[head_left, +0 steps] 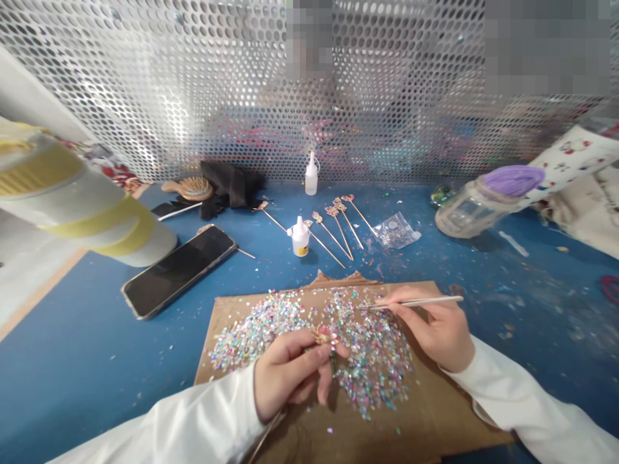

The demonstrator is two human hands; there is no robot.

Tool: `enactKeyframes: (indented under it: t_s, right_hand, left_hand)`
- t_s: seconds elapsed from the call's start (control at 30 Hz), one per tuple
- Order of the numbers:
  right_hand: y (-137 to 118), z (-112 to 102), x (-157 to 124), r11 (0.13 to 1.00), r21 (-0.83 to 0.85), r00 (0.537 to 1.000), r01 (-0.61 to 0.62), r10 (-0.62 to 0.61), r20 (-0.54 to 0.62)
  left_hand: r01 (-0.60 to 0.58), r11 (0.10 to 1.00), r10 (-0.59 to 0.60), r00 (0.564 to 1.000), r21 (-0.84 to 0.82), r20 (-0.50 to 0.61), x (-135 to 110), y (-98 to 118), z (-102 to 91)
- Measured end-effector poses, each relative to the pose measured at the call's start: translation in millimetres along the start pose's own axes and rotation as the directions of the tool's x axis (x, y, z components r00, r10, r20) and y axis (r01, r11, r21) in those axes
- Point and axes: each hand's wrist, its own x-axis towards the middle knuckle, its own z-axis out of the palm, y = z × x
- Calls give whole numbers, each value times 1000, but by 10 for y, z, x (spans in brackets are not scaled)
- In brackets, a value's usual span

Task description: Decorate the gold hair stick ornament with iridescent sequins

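Just above the sequin heap, the left hand (289, 372) was curled nearly shut, its thumb and fingertips (319, 351) pinching the thin stem of a gold pick (322, 335) topped with a small pink-and-gold ornament. The stem ran down behind the hand toward the near edge of the cardboard sheet (459, 412). The right hand (430, 328) was partly closed around slender tweezers (416, 301), gripping them like a pen, their tips pointing left over the far side of the heap. Whether those tips held a sequin was too small to tell.

Multicoloured sequins (372, 361) lay in two merging drifts across the middle of the cardboard, with strays scattered over the blue table (72, 393). Beyond the sheet's far edge, several similar gold picks (338, 225) lay side by side, close to a small white glue bottle (300, 237) standing among them. A taller white bottle (311, 175) stood near the table's far edge, in front of a perforated metal screen (387, 77). A black smartphone (176, 270) lay toward the left edge, with a wooden hairbrush (191, 188) and dark cloth (229, 183) behind it. Toward the right stood a clear plastic bag (396, 231) and a tilted glass jar (464, 209) with a purple top.
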Motion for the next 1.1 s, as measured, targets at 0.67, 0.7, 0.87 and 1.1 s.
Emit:
enactKeyframes:
  t_s: [0.67,0.7,0.87,1.1]
  right_hand:
    - [-152,-159,198,987,-31,986,-161,162,35]
    - [-165,-162,224,984,-17,983,-177,178,48]
    - [-115,-56,210,992,-32,993,-120,120,18]
    - [-32,-3,61,994,-89,998,57,-57,8]
  left_hand:
    - [3,1000,-3,1000,-24,-3,16,28,28]
    - [0,999,0,1000,-38,-3,19,29,27]
    - [-23,993,22,1000,-119,-17,23,23,-6]
    - [-17,991,15,1000,-133,-16,21,29,-11]
